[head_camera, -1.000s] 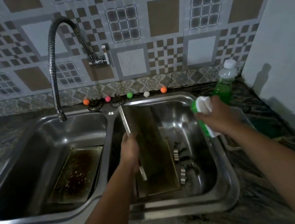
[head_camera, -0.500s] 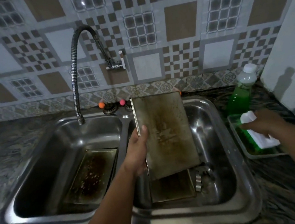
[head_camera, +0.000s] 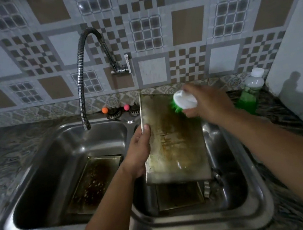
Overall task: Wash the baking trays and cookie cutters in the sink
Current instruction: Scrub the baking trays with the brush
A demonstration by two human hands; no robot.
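Observation:
A stained metal baking tray point(head_camera: 173, 141) is held tilted over the right sink basin point(head_camera: 238, 211), with my left hand point(head_camera: 138, 151) gripping its left edge. My right hand point(head_camera: 207, 105) grips a white scrub brush point(head_camera: 184, 101) whose green bristles touch the tray's top right corner. Under the held tray another tray point(head_camera: 179, 195) lies on the basin floor, with a metal cookie cutter point(head_camera: 207, 189) beside it. A third, burnt tray point(head_camera: 95, 181) lies in the left basin point(head_camera: 39, 179).
The flexible tap point(head_camera: 81, 76) hangs over the left basin, with no water running. A bottle of green dish soap point(head_camera: 250, 91) stands on the counter at the back right, next to a white wall. Coloured drain plugs point(head_camera: 114, 109) sit behind the sink.
My right hand has brought the brush from the dish at the right up to the tray's top corner. The tray faces me more squarely. The view has shifted down and closer.

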